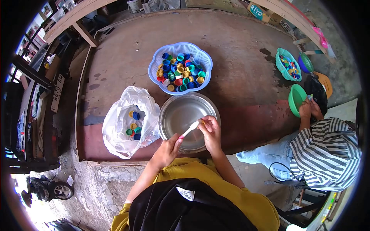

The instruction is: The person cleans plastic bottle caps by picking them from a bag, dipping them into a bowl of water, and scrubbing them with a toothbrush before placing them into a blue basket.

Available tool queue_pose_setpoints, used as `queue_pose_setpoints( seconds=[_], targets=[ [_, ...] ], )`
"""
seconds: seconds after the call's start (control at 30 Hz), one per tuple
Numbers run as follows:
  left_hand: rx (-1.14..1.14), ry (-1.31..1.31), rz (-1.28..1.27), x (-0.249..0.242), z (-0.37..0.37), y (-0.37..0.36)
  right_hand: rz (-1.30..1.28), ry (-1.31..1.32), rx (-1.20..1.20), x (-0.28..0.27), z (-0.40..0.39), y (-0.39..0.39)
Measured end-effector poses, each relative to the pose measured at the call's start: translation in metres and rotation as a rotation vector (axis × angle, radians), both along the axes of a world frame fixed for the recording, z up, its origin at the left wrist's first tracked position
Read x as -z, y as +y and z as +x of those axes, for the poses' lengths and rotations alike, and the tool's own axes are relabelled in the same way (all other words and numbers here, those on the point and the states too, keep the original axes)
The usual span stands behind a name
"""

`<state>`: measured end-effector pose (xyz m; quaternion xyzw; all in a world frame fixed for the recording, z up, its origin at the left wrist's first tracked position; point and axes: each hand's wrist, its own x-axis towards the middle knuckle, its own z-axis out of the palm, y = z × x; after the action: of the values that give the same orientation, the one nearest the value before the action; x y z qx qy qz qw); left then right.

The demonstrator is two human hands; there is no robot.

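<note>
Soft daylight, left edge blown out; sheen inside metal basin; strong fisheye curvature, black corners.

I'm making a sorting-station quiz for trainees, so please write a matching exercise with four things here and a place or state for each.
1. Blue basket
2. Plastic bag
3. Metal basin
4. Brush

A. Held in the left hand
B. Has many coloured caps inside
C. Beneath the hands
D. White, with only a few caps visible inside

Pairs: 1-B, 2-D, 3-C, 4-A
</note>
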<state>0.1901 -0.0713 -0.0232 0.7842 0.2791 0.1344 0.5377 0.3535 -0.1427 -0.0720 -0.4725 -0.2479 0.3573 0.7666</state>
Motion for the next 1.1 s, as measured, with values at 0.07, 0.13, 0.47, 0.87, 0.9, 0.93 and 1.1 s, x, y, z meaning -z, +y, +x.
queue_pose_setpoints(
  seconds=[0.07, 0.13, 0.47, 0.87, 0.9, 0.93, 1.1],
  targets=[
    [-0.016, 0.025, 0.000, 0.006, -0.001, 0.000, -0.031, -0.038, -0.007, -0.002, 0.001, 0.000],
    [-0.024, 0.038, -0.016, 0.002, -0.001, 0.002, 0.010, 0.037, 0.002, 0.000, 0.002, 0.000],
    [-0.023, -0.011, -0.065, -0.001, 0.000, -0.002, 0.102, 0.063, -0.002, 0.010, 0.001, 0.000],
    [-0.027, 0.058, -0.058, -0.001, 0.001, -0.001, 0.113, 0.223, -0.029, 0.008, -0.003, 0.000],
    [-0.027, 0.058, -0.074, -0.001, 0.001, 0.000, 0.128, 0.213, -0.027, 0.007, -0.003, 0.002],
    [-0.025, 0.060, -0.091, 0.001, 0.001, 0.001, 0.141, 0.205, -0.023, 0.006, -0.005, 0.003],
    [0.007, -0.016, -0.058, 0.014, 0.000, -0.004, 0.078, 0.305, 0.050, 0.015, 0.003, 0.001]
  ],
)
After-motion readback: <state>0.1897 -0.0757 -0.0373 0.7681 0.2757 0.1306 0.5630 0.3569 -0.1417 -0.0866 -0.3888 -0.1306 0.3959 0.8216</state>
